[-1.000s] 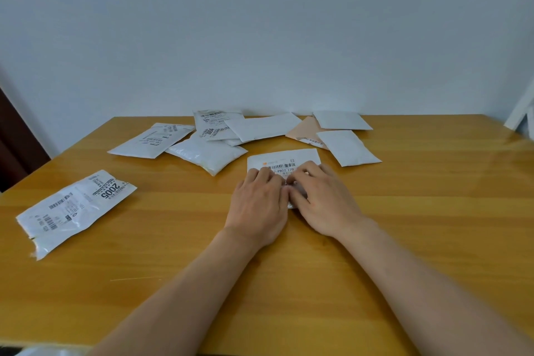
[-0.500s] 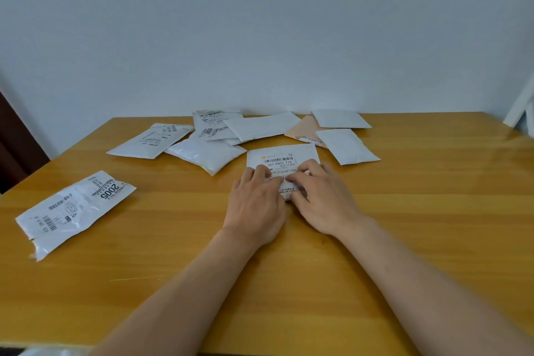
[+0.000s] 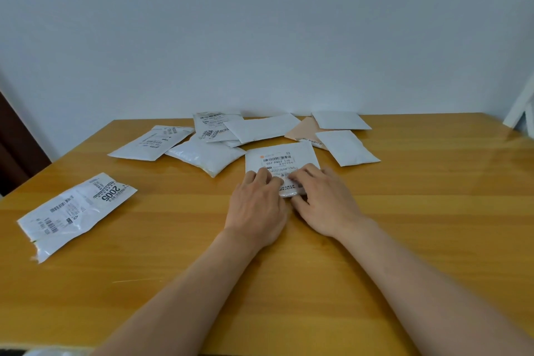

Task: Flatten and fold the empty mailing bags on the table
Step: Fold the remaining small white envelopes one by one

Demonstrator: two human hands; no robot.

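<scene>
A white mailing bag (image 3: 278, 157) with a barcode label lies at the table's middle, its near end crumpled. My left hand (image 3: 255, 205) rests on its near left part, fingers laid flat over the label. My right hand (image 3: 326, 199) presses the near right part, its thumb at the bag's near edge. Both hands touch each other over the bag. A flat labelled bag (image 3: 78, 212) marked 2005 lies at the left. Several more bags (image 3: 260, 130) sit in a loose pile at the back.
The wooden table (image 3: 419, 211) runs to a pale wall behind. A puffy white bag (image 3: 205, 157) lies just left of the one under my hands, a plain white one (image 3: 346, 147) just right. A white frame (image 3: 520, 113) leans at the far right.
More of the bag's label shows beyond my fingertips than a second ago, and its far edge lies slightly farther away. My hands have stayed almost in place.
</scene>
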